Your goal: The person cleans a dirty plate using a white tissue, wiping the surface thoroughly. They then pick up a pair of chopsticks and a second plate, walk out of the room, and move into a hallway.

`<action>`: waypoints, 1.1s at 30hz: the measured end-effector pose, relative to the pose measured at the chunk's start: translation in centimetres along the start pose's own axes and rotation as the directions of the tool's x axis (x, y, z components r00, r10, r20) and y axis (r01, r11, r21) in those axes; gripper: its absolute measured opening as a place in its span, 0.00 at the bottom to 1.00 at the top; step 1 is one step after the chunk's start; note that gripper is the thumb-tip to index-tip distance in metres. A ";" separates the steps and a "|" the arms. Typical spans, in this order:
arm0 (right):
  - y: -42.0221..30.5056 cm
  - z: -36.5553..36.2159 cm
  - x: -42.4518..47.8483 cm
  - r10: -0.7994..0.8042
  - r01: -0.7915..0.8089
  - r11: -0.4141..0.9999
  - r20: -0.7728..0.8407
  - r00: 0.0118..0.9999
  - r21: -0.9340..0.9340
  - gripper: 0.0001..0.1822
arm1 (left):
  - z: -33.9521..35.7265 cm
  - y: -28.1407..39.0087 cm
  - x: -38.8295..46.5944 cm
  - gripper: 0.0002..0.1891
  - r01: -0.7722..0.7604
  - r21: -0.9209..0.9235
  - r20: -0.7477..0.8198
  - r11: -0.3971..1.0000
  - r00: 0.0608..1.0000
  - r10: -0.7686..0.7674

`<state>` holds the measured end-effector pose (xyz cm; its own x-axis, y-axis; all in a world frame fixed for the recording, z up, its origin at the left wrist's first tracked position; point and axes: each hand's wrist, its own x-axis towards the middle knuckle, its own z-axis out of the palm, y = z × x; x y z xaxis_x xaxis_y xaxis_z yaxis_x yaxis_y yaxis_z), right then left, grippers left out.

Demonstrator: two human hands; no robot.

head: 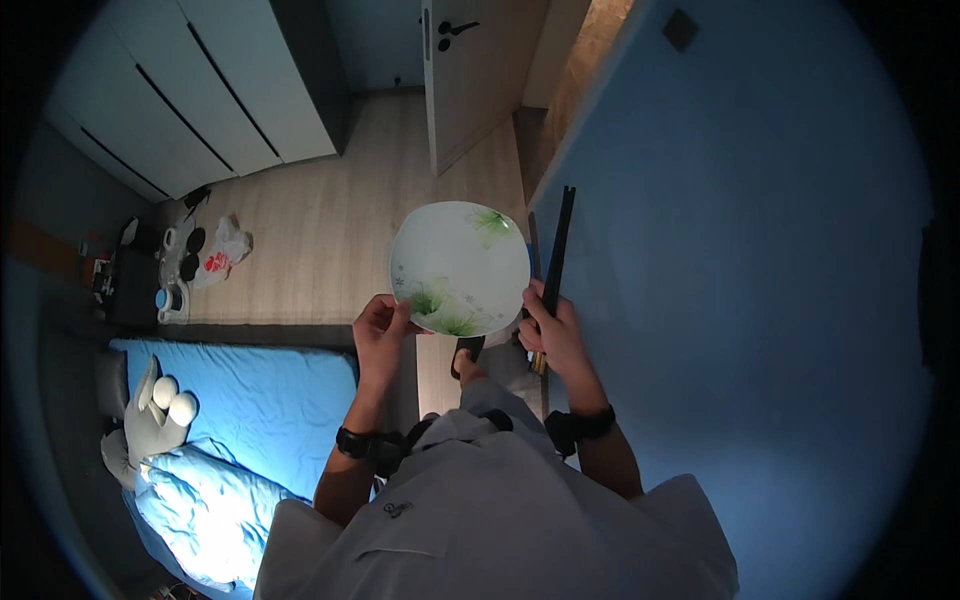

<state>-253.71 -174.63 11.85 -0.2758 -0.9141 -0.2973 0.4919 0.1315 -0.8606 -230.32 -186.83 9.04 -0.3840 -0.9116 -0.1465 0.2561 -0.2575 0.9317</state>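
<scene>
A white rounded-square plate (pixel 457 262) with green floral decoration is held out in front of my body. My left hand (pixel 381 330) grips its lower left edge, the thumb on top. In my right hand (pixel 551 330) is a pair of dark chopsticks (pixel 557 251), tips pointing away from me. Lighter ends of the chopsticks (pixel 538 364) show below that fist. The right thumb and fingers are at the plate's lower right edge; whether they also bear its weight I cannot tell. No food shows on the plate.
A bed (pixel 270 397) with blue bedding and a grey plush toy (pixel 154 416) lies at left. Beyond are a white wardrobe (pixel 195 82), a plastic bag (pixel 229 247) on the wood floor (pixel 330 225), and a door (pixel 480 75) standing ajar. A blue wall (pixel 735 262) runs along my right.
</scene>
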 end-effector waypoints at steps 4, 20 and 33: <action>-3.3 -3.2 12.2 -0.029 0.025 0.996 0.048 0.998 0.082 0.04 | 4.3 -0.5 11.1 0.06 0.022 -0.035 -0.036 0.999 0.999 -0.023; -16.6 -17.9 57.1 -0.241 0.264 0.964 -0.512 0.824 -0.030 0.12 | 13.3 -2.4 67.4 0.26 -0.083 0.403 0.278 0.912 0.960 -0.035; -28.1 -35.0 77.1 -0.202 0.437 0.899 -0.918 0.342 -0.035 0.06 | 17.8 -0.5 84.5 0.25 0.152 0.653 0.203 0.742 0.908 -0.365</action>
<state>-317.71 -235.32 -1.39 -0.9516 0.0133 -0.3070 0.2924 -0.2678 -0.9180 -278.68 -258.08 2.11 -0.6228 -0.6688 -0.4060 -0.4475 -0.1211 0.8860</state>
